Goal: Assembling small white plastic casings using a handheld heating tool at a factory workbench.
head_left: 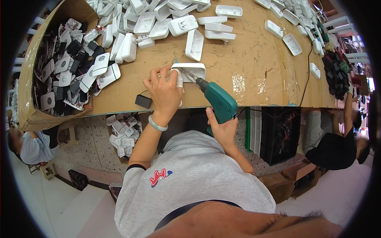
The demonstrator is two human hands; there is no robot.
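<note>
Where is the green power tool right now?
In the head view, the green power tool is just right of centre, gripped by the right hand, its tip at the white shell by the left hand.

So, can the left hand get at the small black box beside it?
Probably yes: the small black box sits just left of the left hand, with nothing bulky visible between them, though that hand would likely have to leave the white casing first.

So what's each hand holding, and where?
The right hand holds the drill by its handle; the left hand, the white case by its left end.
</note>
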